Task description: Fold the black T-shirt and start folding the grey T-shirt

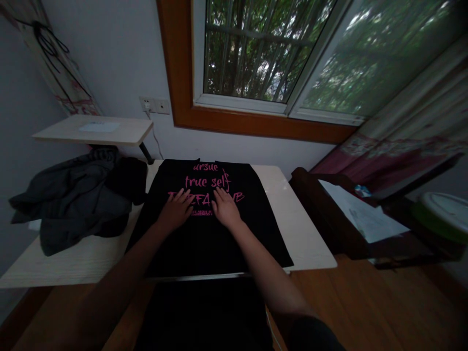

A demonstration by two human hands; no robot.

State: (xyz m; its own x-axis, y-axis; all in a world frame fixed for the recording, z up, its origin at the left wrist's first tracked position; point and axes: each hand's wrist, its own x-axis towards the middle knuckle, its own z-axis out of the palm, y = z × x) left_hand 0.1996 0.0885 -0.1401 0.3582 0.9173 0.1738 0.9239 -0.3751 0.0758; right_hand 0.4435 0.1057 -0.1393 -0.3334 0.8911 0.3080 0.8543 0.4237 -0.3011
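A black T-shirt (219, 243) with pink lettering lies spread out on the pale wooden table (303, 234), its upper part folded back out of sight or cut off near the wall side. My left hand (175, 209) rests palm down on the left part of the print, fingers spread. On the right part of the lettering my right hand (224, 207) lies flat, fingers stretched toward the window. Both hands touch the cloth and cover some of the letters. Neither one grips anything.
Dark grey and black clothes (84, 190) are heaped on the table's left side, below a raised shelf (91, 129) bearing a paper. A brown wooden stand (329, 219) with papers (365, 214) is at the right. A window (270, 53) and wall sockets (153, 105) are behind.
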